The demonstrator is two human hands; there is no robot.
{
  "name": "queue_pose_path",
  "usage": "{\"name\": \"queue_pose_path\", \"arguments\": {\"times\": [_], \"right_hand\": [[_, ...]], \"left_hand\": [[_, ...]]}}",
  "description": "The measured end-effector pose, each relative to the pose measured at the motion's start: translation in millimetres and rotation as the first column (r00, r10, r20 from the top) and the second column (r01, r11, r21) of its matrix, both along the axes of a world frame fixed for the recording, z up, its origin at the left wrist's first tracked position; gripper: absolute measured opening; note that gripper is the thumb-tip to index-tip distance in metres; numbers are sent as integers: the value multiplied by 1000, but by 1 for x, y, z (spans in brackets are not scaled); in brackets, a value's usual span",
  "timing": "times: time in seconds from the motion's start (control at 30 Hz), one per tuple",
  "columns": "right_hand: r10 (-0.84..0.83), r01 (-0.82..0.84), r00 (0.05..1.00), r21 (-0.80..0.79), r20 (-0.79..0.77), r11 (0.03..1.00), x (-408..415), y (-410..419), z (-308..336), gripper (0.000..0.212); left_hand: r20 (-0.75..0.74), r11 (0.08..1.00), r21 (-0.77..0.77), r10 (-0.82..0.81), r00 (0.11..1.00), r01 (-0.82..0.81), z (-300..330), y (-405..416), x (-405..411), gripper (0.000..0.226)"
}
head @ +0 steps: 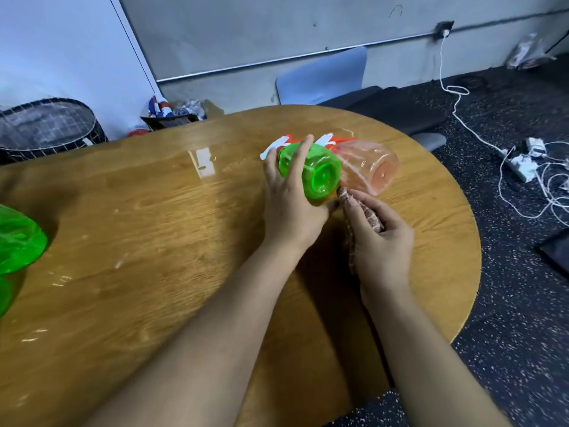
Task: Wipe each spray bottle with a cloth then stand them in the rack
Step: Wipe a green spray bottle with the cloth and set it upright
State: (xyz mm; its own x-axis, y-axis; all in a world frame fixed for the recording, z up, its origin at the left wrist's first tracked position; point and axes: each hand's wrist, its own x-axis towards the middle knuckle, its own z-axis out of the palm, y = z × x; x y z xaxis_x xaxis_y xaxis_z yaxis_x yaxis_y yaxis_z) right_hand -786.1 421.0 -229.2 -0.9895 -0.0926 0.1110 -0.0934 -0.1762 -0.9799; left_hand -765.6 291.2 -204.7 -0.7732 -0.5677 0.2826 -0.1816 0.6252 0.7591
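L hand (289,192) grips the green spray bottle (311,169) around the body: fingers curled over the top, thumb side underneath. Bottle lies on its side, base toward the camera, trigger head (277,147) pointing away. So long axis runs roughly near-to-far, slightly left at the far end. Looks low over the bench (154,226), can't tell if resting or lifted.

R hand (377,232) is closed round a bunched brown patterned cloth (349,208); the cloth tip pokes out at the fingertips, touching or almost touching the green bottle's base edge. Both hands are close together. R is nearer the base, L covers the mid-body.

Pink/orange spray bottle (366,166) lies on the bench just right of the green one, same orientation, bodies touching or nearly so. Not held.

Key relation imo: cloth sits at the base end, so the wipe prob runs base to neck along the axis, away from the person, w/ L hand rotating the bottle.

Containers: another green translucent thing (18,241) at far left edge, cropped. Can't tell if it's a bottle or the rack. No rack clearly in view. Mesh-covered basket (46,124) on the floor behind the bench, contents unclear. Cardboard box (172,114) w/ mixed items beside it.

Progress guess: early, nothing racked yet.
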Motion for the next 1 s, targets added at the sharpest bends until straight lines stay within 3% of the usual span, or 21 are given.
{"name": "queue_pose_path", "arguments": {"times": [0.27,0.5,0.7,0.9,1.0], "right_hand": [[-4,5,999,29,-38,1000,6,7,0,17],[68,-64,993,-46,94,997,55,-11,11,14],[193,-175,970,-124,146,977,138,-36,18,16],[343,-341,939,-67,16,938,211,-47,34,17],[398,-398,917,-51,-8,916,242,-55,33,18]], "left_hand": [[-96,998,-39,41,995,-45,-7,-6,4,92],[-275,999,13,37,961,-34,12,-3,100,88],[-302,951,309,78,950,21,21,8,202,84],[-213,902,429,160,964,-55,29,-13,296,84],[-246,815,579,195,949,-17,28,-22,336,96]]}}
